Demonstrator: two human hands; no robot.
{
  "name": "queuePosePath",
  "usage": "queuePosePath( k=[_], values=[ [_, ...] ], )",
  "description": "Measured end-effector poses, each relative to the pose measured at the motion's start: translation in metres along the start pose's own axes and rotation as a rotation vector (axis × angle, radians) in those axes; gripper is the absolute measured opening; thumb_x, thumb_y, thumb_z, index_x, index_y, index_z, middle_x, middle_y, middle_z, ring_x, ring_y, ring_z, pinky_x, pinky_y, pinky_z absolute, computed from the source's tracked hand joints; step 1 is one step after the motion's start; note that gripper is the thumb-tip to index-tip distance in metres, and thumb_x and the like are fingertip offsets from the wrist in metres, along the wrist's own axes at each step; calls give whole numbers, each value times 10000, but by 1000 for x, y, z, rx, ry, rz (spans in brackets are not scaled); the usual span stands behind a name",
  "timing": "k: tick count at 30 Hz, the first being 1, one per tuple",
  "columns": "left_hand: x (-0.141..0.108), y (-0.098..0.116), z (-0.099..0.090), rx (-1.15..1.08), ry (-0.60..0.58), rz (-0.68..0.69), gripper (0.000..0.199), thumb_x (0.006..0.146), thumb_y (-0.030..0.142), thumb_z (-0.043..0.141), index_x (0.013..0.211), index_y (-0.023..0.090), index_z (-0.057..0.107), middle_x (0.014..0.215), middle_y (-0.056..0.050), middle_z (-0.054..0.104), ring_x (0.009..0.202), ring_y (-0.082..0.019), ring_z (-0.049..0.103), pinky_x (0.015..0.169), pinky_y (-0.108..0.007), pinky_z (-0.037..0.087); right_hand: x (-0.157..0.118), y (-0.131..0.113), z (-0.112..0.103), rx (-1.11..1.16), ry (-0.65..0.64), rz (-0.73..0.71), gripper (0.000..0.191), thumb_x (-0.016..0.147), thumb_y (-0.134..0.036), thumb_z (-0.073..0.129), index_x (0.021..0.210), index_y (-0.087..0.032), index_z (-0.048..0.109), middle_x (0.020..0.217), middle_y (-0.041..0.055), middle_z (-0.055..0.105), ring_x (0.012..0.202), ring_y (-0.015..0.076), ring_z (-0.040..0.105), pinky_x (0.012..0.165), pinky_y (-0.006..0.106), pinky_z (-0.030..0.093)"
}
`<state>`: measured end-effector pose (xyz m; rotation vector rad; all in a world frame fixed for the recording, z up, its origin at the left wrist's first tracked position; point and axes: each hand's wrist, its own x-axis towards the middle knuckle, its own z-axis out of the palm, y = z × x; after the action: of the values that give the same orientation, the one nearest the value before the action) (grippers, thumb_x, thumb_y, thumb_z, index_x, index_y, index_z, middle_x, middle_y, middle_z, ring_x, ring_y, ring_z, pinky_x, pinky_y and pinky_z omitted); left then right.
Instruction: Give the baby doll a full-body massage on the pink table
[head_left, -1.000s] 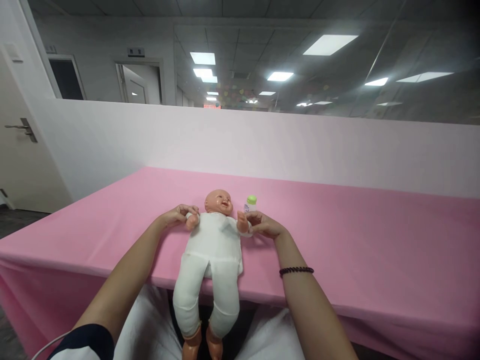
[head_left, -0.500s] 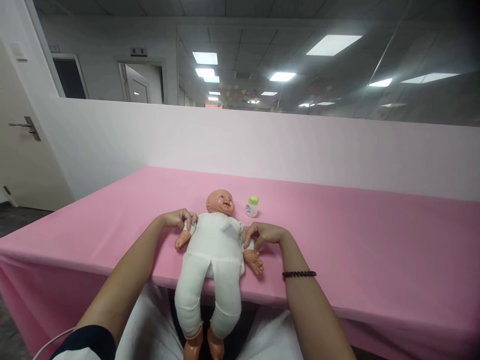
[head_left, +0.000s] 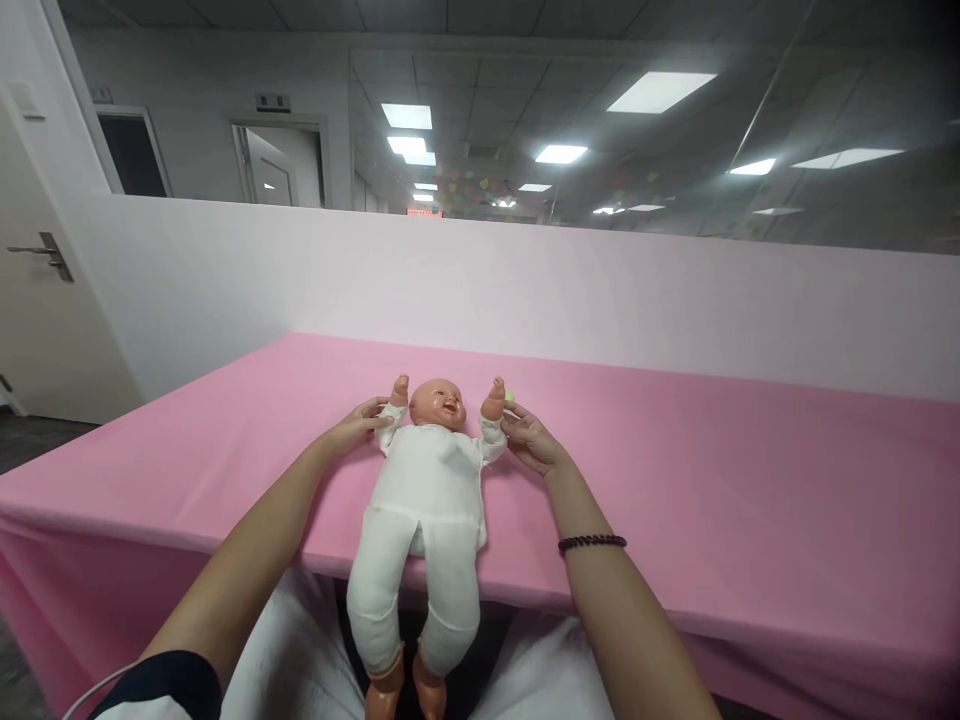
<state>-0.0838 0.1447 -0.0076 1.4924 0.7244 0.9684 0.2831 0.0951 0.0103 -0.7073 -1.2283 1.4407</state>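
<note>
**2 hands hold up the arms of a bald, tan plastic baby doll in white cloth**

The doll lies on its back on a counter draped in smooth pink cloth, its head farthest from the person and its face turned slightly to the right. Its torso rests on the cloth near the front edge, while its 2 legs extend past that edge, with the brown feet between the person's legs, which are in pale trousers.

The left hand is partly closed, its fingers curled lightly around the white sleeve of the doll's arm on that side, close to the wrist. The right hand is also partly closed, fingertips against the outer side of the other sleeved arm, just below the plastic hand; its grip is partly hidden behind that arm. Both doll arms are bent upward, with 1 small plastic hand raised on each side of the head.

Just behind the right hand's fingers shows a bit of a bright green round lid; the rest is hidden. A black coiled band circles the person's right forearm. Beyond the counter stands a plain white low wall with a wide glass window above it.
</note>
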Motion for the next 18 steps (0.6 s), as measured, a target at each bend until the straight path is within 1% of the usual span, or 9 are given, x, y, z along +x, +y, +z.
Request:
queuePosePath(
  k=[2,4,5,6,9,11,13,16,18],
  values=[
    [3,-7,0,70,116,-42,607,784,453,763,1291,237,506,1135,-74,608,922,-205,642,745,-306,509,2,2,4,9,47,34,572,663,-308,896,1178,-268,653,1041,21,682,859,140,624,790,267,507],
    [7,-14,-1,135,230,-80,758,773,500,761,1387,279,376,1143,-77,592,914,-213,649,735,-322,523,4,6,8,-17,94,72,581,671,-348,885,1186,-241,639,993,26,687,818,144,624,753,267,510],
    [8,-17,-2,166,269,-90,804,762,516,765,1406,293,337,1152,-80,582,921,-218,651,735,-330,529,5,9,9,-46,117,89,571,678,-370,877,1176,-230,637,987,32,691,818,153,629,740,269,510],
    [10,-20,-3,195,289,-88,813,753,530,766,1403,294,338,1164,-85,573,938,-223,649,741,-337,533,6,12,10,-89,137,104,550,689,-392,864,1160,-221,638,992,40,697,828,165,636,729,272,510],
    [14,-25,-4,266,264,-50,683,752,580,737,1285,234,487,1174,-101,579,991,-242,635,773,-353,532,11,24,11,-258,220,140,484,753,-426,800,1146,-212,616,1009,68,710,847,197,659,712,284,514],
    [15,-27,-3,314,252,-30,609,761,597,711,1200,199,568,1119,-98,617,975,-244,632,783,-355,517,15,30,10,-379,291,182,447,812,-416,737,1176,-208,584,1001,79,711,838,206,669,707,291,519],
    [15,-28,-1,368,268,-25,544,762,588,694,1108,173,628,1025,-82,655,919,-234,634,770,-342,494,19,35,9,-490,330,208,403,852,-391,681,1192,-206,570,970,76,710,821,207,671,704,291,517],
    [16,-25,3,435,299,-69,446,731,540,702,946,149,674,879,-55,675,807,-213,622,699,-316,456,23,40,5,-582,295,186,353,870,-384,640,1175,-215,588,954,65,707,832,206,665,722,288,511],
    [16,-22,7,456,327,-109,402,703,498,718,893,145,681,824,-44,670,760,-204,609,657,-304,435,25,42,2,-594,275,185,367,864,-408,647,1175,-221,593,981,64,708,851,206,662,737,292,509]
  ],
)
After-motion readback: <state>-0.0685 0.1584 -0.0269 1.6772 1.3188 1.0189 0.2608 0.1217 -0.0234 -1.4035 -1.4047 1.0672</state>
